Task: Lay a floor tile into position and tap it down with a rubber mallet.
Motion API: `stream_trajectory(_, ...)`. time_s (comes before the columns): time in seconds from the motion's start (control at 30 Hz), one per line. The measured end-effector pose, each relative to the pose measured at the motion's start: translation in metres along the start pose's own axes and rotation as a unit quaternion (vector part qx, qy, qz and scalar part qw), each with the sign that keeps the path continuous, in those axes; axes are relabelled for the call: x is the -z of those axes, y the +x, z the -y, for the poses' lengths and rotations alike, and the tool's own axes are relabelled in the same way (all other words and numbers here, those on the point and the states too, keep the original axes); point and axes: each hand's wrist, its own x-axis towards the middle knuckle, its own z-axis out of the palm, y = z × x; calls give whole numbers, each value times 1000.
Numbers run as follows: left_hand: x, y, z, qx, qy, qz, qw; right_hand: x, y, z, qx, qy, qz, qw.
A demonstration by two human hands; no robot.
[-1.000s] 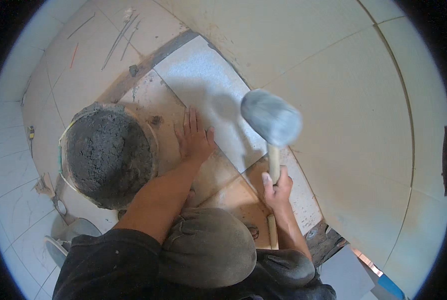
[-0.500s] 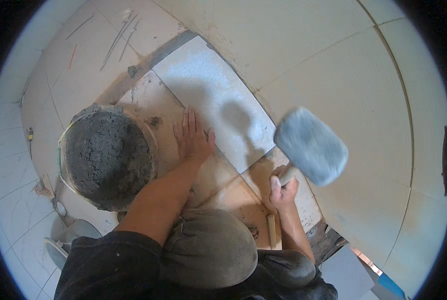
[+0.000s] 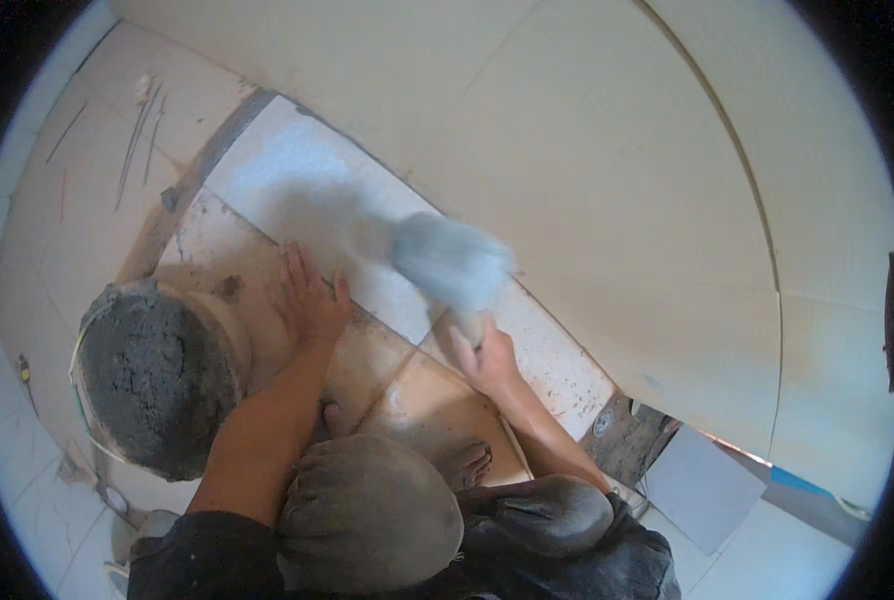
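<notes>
My right hand (image 3: 489, 355) is wrapped round the short handle of a mallet (image 3: 452, 258) with a thick grey head. The mallet head is smeared by motion and hangs over the right part of a white floor tile (image 3: 312, 165); whether it touches the tile cannot be made out. My left hand (image 3: 310, 302) lies flat with fingers spread on the beige tile (image 3: 372, 350) beside the white one, close to the joint between them. To the left of that hand stands a bucket (image 3: 157, 375) heaped with dark grey mortar.
A large tiled wall (image 3: 607, 180) runs along the far right side. Thin sticks (image 3: 137, 145) lie on the floor at the upper left. A drain (image 3: 604, 424) sits near the wall at right, beside a loose light-grey tile (image 3: 705, 490). My knees are close below my hands.
The mallet has swung left and over the white tile from beside the wall. My view has shifted, so the scene sits further left; my left hand stays flat on the floor.
</notes>
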Motion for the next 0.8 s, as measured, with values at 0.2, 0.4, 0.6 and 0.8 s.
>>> stream_trajectory(0.2, -6, 2, 15, 3, -2, -17, 1000, 3, 3, 26, -29, -43, 40, 998)
stream_trajectory(0.4, -8, 2, 1, -1, 8, -20, 1000, 0, -4, -14, -24, -128, 11, 991)
stream_trajectory(0.6, -10, -4, 10, -11, 6, -46, 999, 27, 7, 26, -30, -32, 15, 999)
stream_trajectory(0.8, -4, -1, 9, 12, -5, -13, 1000, 45, 39, 66, 199, 21, -72, 977)
